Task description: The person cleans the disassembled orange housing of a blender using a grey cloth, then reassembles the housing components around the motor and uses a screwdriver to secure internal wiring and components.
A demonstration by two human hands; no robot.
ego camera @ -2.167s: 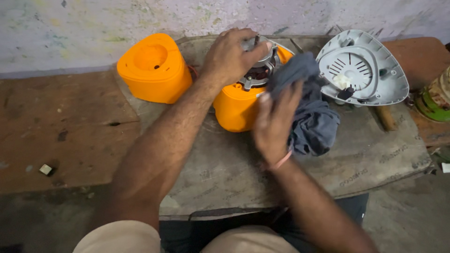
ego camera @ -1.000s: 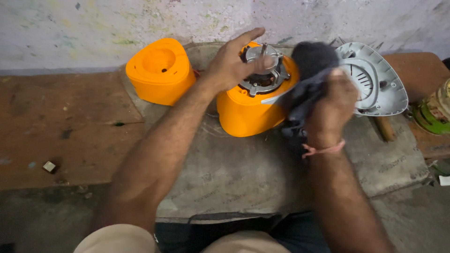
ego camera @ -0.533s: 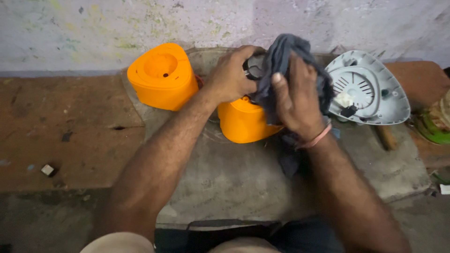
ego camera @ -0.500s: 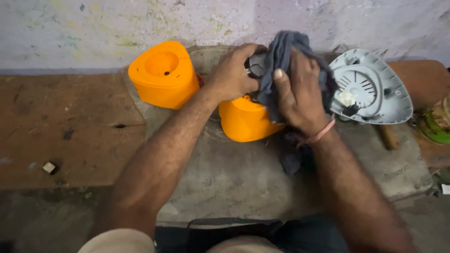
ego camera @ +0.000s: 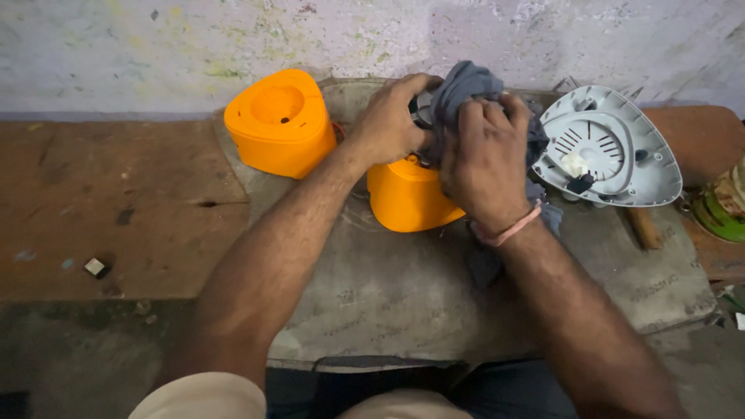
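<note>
An orange appliance body [ego camera: 407, 198] stands in the middle of a grey mat [ego camera: 403, 302]. My left hand [ego camera: 392, 124] grips its upper left rim. My right hand [ego camera: 485, 163] presses a dark grey cloth [ego camera: 462, 89] onto its top, covering the metal parts there. A tail of the cloth hangs down past my right wrist. A pink band circles that wrist.
A second orange housing [ego camera: 279, 122] stands at the back left of the mat. A grey-white base plate [ego camera: 609, 147] lies to the right, a wooden handle [ego camera: 644, 227] beside it. A green object [ego camera: 722, 206] sits at the far right. A wall runs behind.
My right hand brought the cloth from the right side up onto the top of the orange body and now rubs it there. My left hand stayed on the rim.
</note>
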